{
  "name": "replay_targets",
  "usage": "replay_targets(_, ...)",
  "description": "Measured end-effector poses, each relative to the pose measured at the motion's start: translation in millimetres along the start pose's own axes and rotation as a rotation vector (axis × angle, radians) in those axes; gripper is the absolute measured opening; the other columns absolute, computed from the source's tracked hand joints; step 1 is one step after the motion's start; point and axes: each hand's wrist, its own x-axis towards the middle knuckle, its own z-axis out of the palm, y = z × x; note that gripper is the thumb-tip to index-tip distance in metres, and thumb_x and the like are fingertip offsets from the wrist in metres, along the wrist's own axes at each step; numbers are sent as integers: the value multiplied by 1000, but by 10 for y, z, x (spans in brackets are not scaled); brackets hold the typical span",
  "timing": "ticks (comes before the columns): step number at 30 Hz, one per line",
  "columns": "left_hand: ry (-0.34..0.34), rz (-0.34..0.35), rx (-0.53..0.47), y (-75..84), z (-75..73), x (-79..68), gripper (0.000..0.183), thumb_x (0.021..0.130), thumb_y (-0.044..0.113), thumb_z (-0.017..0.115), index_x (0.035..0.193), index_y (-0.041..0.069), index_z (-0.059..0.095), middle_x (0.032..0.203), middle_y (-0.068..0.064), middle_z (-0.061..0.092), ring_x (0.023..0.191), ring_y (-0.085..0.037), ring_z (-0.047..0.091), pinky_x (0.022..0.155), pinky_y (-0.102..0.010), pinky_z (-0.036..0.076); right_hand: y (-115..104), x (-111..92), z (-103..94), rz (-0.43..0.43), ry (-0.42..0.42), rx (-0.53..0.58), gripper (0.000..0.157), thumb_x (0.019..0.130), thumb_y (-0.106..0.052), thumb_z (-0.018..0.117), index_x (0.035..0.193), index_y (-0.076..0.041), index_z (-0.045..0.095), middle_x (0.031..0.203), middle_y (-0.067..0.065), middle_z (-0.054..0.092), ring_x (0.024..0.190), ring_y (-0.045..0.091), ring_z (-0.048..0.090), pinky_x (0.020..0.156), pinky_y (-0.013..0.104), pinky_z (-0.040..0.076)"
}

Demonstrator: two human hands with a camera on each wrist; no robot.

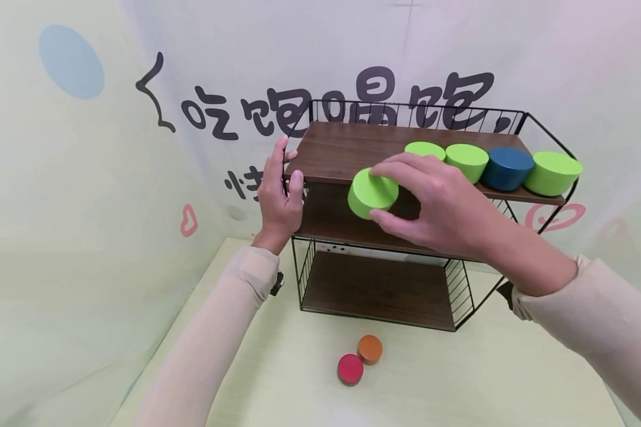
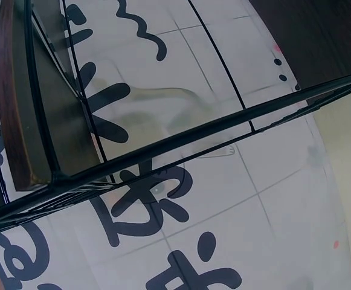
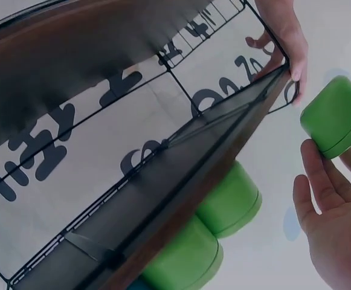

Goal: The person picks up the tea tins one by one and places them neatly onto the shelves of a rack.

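A bright green round tin (image 1: 373, 193) is pinched between the thumb and fingers of my right hand (image 1: 432, 201), in front of the top board's front edge. The right wrist view shows the same green tin (image 3: 335, 116) at the fingertips, apart from the board. My left hand (image 1: 280, 193) holds the upper left front corner of the black wire shelf rack (image 1: 376, 284), thumb in front and fingers around the side. Along the top board's right front stand several tins: green tins (image 1: 554, 173) and a dark blue tin (image 1: 507, 168). One is partly hidden behind my right hand.
The rack has three dark wood boards and stands on a pale table (image 1: 278, 367). In front of it lie an orange round piece (image 1: 370, 349) and a red round piece (image 1: 350, 369), close together. A printed cloth (image 1: 320, 47) hangs behind and at the left.
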Motion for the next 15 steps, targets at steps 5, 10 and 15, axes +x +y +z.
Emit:
replay_targets(5,-2,10,0,-5,-5,-3,55,94,23,44,144,-1,47,120,-18,63,117,-22,61,73,-41,44,16,48,-54,53,6,-17,50,81,-19,81,125,0,64,119,15,66,109,30,60,90,47,48)
replay_targets(10,2,4,6,0,-6,0,55,94,24,43,143,0,47,119,-19,63,116,-21,61,68,-40,42,45,91,-74,92,1,-36,50,83,-17,79,128,-2,63,121,15,64,107,33,60,87,49,48)
replay_targets(15,2,1,8,7,-6,0,55,94,25,43,143,0,47,119,-19,63,117,-20,61,68,-40,43,114,149,-89,125,-8,-68,48,85,-18,77,128,-2,63,116,16,64,99,31,59,79,46,47)
